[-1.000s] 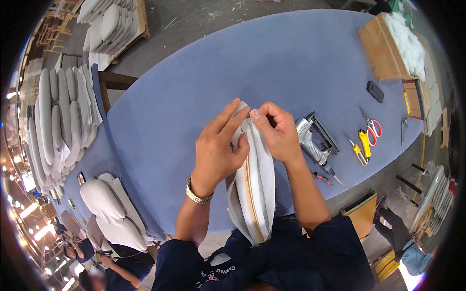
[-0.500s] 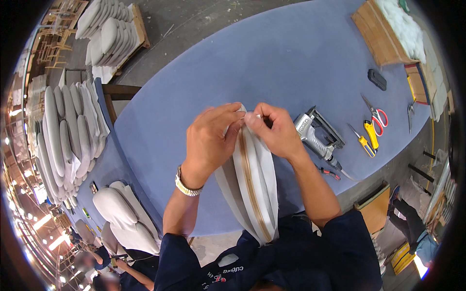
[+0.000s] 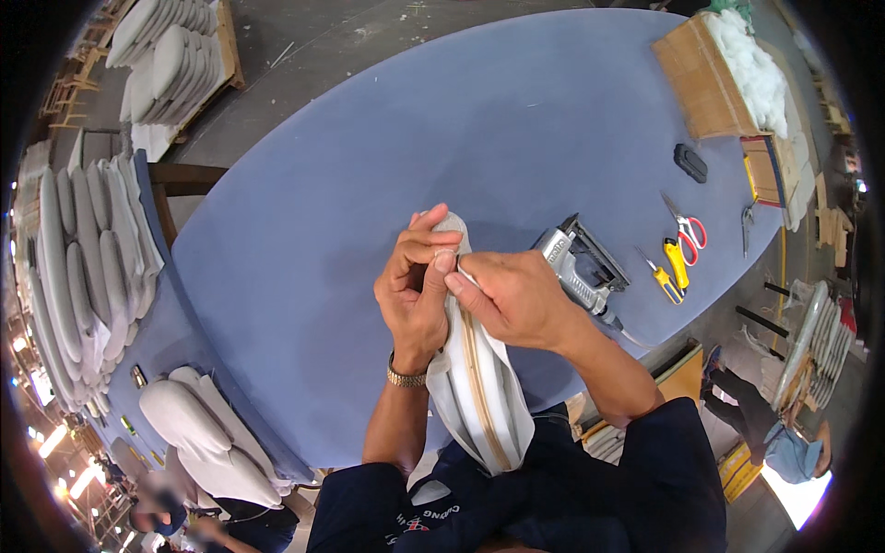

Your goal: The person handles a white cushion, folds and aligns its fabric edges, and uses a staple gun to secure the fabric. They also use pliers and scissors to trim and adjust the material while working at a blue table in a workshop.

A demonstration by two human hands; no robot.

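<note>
A light grey, white-lined padded cushion point(image 3: 493, 382) is held edge-up between my body and the table, with a brown strip running along its middle. My left hand point(image 3: 412, 304) wraps round its far end, with the thumb and fingers pinching the fabric edge. Close against it, my right hand point(image 3: 521, 300) also pinches the cushion's fabric near that end, thumb pressed to the fingers. What lies exactly between the fingertips is hidden. To the right of my right hand, a silver and black staple gun point(image 3: 581, 267) lies on the blue table point(image 3: 369, 147).
Right of the staple gun lie a yellow screwdriver point(image 3: 666, 281), a yellow cutter knife point(image 3: 677, 264) and red-handled scissors point(image 3: 690, 232). A black object point(image 3: 690, 163) sits near a cardboard box point(image 3: 701, 83) of white stuffing. Stacked grey cushions point(image 3: 83, 249) stand at left.
My right hand has turned inward, its back now more over the cushion. Both hands have come a little lower in the view, and the left fingers have spread slightly around the cushion's end.
</note>
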